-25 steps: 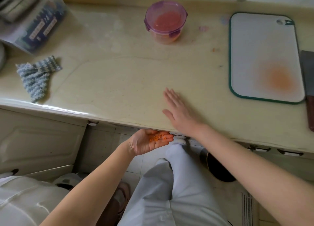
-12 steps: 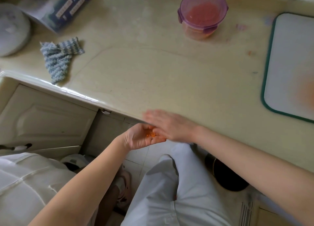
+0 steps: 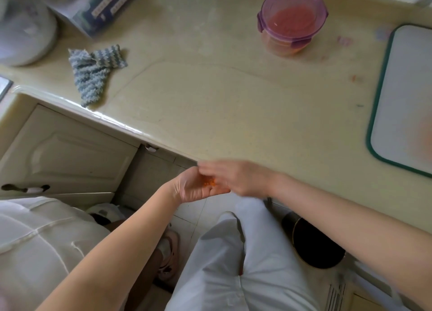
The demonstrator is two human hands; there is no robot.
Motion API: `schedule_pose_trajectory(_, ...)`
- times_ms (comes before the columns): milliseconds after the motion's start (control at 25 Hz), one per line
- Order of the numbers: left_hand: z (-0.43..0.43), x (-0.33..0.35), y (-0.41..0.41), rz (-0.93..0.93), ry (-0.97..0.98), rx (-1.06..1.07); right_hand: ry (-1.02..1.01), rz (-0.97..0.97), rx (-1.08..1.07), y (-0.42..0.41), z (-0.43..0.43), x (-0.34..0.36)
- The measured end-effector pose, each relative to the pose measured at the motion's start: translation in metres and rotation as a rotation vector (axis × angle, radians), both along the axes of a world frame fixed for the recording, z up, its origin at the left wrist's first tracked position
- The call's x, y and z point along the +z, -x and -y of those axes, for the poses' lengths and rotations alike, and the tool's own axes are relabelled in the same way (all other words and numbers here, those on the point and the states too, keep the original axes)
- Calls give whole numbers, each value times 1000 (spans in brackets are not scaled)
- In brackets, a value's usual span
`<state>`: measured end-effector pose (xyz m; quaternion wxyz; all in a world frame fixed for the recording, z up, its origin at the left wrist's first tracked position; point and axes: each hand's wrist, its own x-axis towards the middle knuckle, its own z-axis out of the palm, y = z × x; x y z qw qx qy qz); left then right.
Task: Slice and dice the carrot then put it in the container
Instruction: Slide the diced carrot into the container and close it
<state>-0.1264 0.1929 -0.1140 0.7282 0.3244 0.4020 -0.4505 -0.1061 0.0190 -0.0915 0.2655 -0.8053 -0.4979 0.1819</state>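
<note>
Carrot bits (image 3: 208, 183), a small scatter of orange dice, lie in the cupped palm of the left hand (image 3: 196, 187), which is held just off the front edge of the tabletop (image 3: 210, 114), below its lip; the fingers of that hand curl upward into a shallow bowl, not clenched, merely cradling the crumbs. The right hand (image 3: 236, 177) is flat, blurred by motion, its fingers extended and together at the tabletop edge, touching the left palm; it grips nothing and seems to be brushing strays over the lip.

The container (image 3: 292, 22), a round tub with a purple rim and orange contents showing through, stands well back from that edge, toward the far side; whether a lid is on it I cannot tell with certainty. The cutting board (image 3: 402, 95) lies to the container's right, bare save for an orange stain; a striped cloth (image 3: 97, 71) lies well to the container's left.

By my judgement, the slicing is done and only the gleaning remains; these bits are light, moist and apt to stick to skin or to roll off a tilted palm; they are best carried in the hollow of a level cupped hand, then tipped and brushed off over the container, rather than pinched one by one.
</note>
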Motion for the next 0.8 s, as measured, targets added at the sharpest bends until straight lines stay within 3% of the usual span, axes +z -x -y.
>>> schedule_pose_trajectory(120, -1, -3, 0, -23, -19, 6, 101, 55, -360, -63, -26, 4)
schedule_pose_trajectory(200, 1, 1, 1, -27, 16, 23, 214, 50, -411, -64, -32, -3)
schedule_pose_trajectory(280, 1, 5, 1, 23, 17, -14, 87, 81, -221, -12, -24, -6)
schedule_pose_trajectory(360, -1, 8, 2, 45, 1, -76, -9, -22, -7, 45, -6, 5)
schedule_pose_trajectory(400, -1, 7, 2, 46, 11, -72, -53, -36, -10, 48, 1, 7)
schedule_pose_trajectory(560, -2, -3, -1, -29, -23, 2, 109, 27, -423, -25, -11, 2)
schedule_pose_trajectory(640, -1, -1, -2, 2, -37, 0, 204, 67, -350, -21, -18, -5)
schedule_pose_trajectory(720, 0, 4, -1, 71, -13, -64, 72, 77, -96, 25, -15, -3)
schedule_pose_trajectory(800, -2, 6, -1, 60, -5, -88, -32, 2, -14, 55, -1, 2)
